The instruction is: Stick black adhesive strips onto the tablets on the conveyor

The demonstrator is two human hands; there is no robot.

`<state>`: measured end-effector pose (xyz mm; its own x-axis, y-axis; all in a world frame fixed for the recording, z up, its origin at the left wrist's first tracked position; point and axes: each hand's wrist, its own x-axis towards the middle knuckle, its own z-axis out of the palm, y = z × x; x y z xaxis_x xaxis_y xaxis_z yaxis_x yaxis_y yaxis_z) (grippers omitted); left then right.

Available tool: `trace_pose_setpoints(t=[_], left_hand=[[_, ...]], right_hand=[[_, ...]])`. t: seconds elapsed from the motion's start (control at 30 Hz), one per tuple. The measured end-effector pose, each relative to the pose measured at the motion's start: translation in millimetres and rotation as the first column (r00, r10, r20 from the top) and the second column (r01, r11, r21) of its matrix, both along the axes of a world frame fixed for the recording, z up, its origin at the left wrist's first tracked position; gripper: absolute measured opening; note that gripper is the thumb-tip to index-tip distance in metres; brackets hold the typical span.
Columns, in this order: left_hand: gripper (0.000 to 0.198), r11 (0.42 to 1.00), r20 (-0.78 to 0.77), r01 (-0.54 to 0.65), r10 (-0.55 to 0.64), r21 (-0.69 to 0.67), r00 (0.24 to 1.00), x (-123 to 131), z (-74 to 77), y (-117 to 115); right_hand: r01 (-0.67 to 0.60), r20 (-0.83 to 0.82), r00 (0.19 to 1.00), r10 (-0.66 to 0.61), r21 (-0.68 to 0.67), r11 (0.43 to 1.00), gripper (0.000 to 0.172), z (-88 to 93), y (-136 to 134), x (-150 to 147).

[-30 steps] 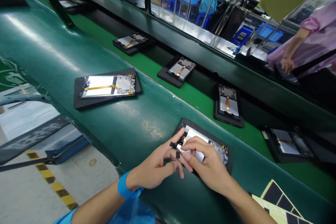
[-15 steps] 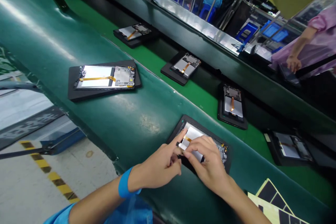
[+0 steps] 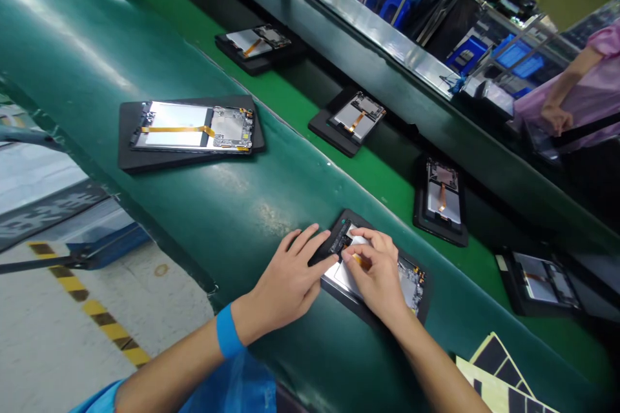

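An opened device [image 3: 340,274] with a silver battery and a circuit board lies on a black pad [image 3: 347,215] on the green bench. My left hand [image 3: 293,277], a blue band at its wrist, rests at the device's left end with its fingers spread and holds nothing. Over the battery, beside the orange ribbon, my right hand [image 3: 380,274] has thumb and forefinger pinched together. Whatever sits between those fingertips is too small to make out. Another opened device [image 3: 179,127] with an orange ribbon lies on a black pad to the left.
Beyond the bench edge, several opened devices [image 3: 358,117] lie on black pads on a lower green belt [image 3: 285,87]. Cream sheets with black labels [image 3: 504,368] are at the lower right. Across the line, a person in pink [image 3: 581,90] has a hand on a dark item.
My left hand has left its pointing pinch near the right fingertips and opened out flat. My right hand has shifted slightly up along the battery. The view has tilted a little.
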<state>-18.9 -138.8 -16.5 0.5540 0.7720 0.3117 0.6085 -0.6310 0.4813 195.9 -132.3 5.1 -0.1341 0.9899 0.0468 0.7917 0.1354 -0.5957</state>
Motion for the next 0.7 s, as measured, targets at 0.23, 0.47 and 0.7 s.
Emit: trace_pose_setpoints(t=[0.23,0.47,0.7], left_hand=[[0.06,0.998,-0.173,0.06,-0.062,-0.012,0.983,4.7,-2.5,3.4],[0.054,0.997,-0.217,0.078,-0.076,-0.004,0.973,5.1,0.6,8.2],[0.045,0.997,-0.217,0.058,-0.047,0.045,0.975,11.9,0.6,16.0]], right_hand=[[-0.007,0.04,0.999,0.006,0.011,1.0,0.013,-1.1,4.1,2.2],[-0.003,0.077,0.997,-0.005,0.099,0.995,0.009,-4.3,6.0,4.0],[0.315,-0.19,0.939,-0.287,0.14,0.939,0.021,12.1,1.5,56.7]])
